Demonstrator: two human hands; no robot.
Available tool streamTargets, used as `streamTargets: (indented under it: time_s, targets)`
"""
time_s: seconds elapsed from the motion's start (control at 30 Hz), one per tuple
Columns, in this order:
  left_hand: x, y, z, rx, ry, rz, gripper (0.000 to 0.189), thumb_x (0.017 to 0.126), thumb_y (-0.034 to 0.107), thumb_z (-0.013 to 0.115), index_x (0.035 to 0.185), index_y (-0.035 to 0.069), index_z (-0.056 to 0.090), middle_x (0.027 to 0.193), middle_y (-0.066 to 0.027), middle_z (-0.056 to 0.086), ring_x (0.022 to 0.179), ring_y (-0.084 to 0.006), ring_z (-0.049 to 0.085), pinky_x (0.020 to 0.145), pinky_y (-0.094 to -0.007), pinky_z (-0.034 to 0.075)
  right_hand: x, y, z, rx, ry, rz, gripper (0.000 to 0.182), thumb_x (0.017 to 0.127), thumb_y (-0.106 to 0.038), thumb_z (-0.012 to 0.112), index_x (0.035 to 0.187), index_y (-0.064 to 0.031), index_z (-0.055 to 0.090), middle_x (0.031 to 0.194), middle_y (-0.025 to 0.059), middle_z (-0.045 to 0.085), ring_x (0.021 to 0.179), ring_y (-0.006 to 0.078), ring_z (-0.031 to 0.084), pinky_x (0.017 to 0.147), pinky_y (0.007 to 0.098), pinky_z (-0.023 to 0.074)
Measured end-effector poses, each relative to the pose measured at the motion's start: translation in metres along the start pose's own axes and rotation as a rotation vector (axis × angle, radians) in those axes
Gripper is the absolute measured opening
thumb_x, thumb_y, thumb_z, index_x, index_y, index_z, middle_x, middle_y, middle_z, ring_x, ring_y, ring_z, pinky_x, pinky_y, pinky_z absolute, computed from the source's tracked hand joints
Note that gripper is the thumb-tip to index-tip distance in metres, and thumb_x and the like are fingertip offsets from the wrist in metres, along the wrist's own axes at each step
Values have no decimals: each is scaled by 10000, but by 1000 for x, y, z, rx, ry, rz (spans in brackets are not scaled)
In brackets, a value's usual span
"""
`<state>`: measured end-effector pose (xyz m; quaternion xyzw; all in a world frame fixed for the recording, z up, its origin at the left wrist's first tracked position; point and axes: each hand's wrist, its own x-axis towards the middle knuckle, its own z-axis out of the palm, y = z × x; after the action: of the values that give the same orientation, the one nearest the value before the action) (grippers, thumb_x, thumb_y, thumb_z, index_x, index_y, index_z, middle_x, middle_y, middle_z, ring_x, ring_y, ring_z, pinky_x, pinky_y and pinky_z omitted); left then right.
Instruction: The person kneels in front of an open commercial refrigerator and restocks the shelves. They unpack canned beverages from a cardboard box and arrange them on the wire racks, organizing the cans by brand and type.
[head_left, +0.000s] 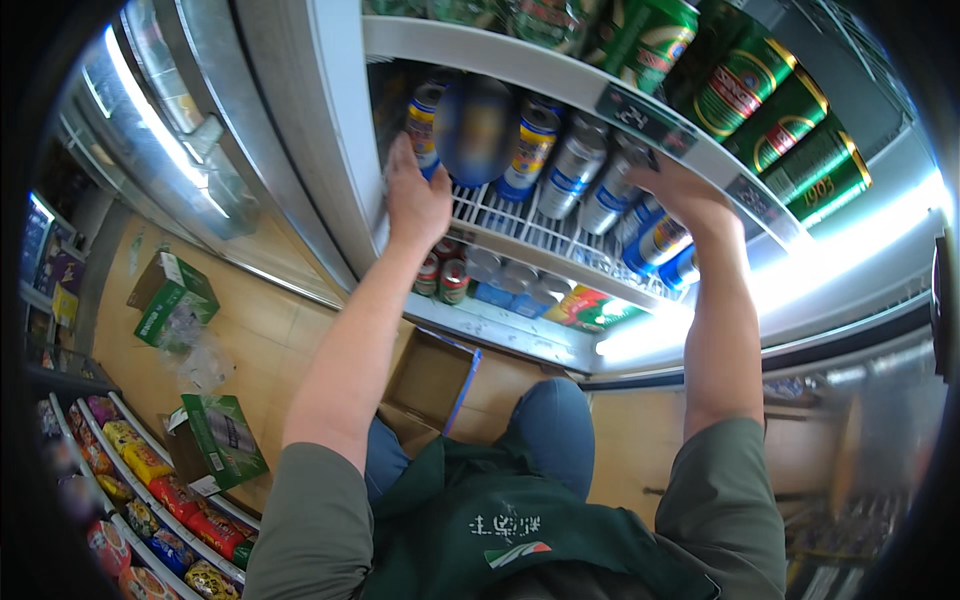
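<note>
Inside an open fridge, my left hand (420, 199) is at the left end of a wire shelf (480, 206). Its thumb and fingers lie to either side of the lower part of a blue, yellow and silver can (424, 120). My right hand (686, 187) reaches under the upper shelf's white front rail, its fingers by a silver and blue can (611, 191). What those fingertips touch is hidden. Between my hands stand another yellow and blue can (529, 150) and a silver can (574, 169). An oval patch blurs one can near my left hand. Blue and yellow cans (660, 240) stand below my right forearm.
Green beer cans (742, 82) line the upper shelf behind its price rail (630, 112). Red cans (454, 281) stand on the fridge floor. An open cardboard box (431, 375) sits by my knees. Green cartons (221, 442) lie left, near a snack rack (157, 480).
</note>
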<state>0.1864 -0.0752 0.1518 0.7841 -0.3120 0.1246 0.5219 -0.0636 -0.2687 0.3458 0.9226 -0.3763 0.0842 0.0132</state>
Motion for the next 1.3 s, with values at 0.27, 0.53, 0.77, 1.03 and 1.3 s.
streamTargets:
  time_s: [0.27,0.53,0.77,1.03,1.3]
  targets:
    - [-29,13,-15,13,-87,-30,679,1013,138,656,1594,-46,357,1617,-311,407,1478,-473,461,1249,-493,383,-49,4,2,64,107,146,677,885,-323,832,1510,-179,612,1397,190,697,1282,423,652,1108,497,508]
    - [-13,31,-17,220,-188,-26,602,983,184,700,1498,-47,491,1456,-282,504,1278,-456,599,1096,-497,521,-67,16,12,-30,230,86,682,843,-207,861,1488,-163,642,1366,205,706,1285,417,646,1121,518,496]
    - [-3,2,3,290,-177,87,522,969,193,709,1407,-42,550,1432,-288,525,1283,-471,591,1080,-512,531,-64,28,15,46,233,17,623,842,-236,846,1434,-152,671,1380,180,706,1282,412,646,1092,498,515]
    - [-78,138,12,-413,-405,448,425,956,107,748,1349,0,625,1304,-217,659,1226,-385,648,1067,-436,521,-77,46,3,257,269,78,561,862,-287,866,1371,-107,712,1304,167,749,1248,376,674,1063,468,527]
    - [-80,204,100,-338,-632,158,684,929,296,821,1471,-15,540,1380,-267,666,1276,-437,651,1098,-467,514,-71,57,6,163,188,33,701,823,-437,879,1424,-126,697,1439,214,671,1354,442,585,1134,513,468]
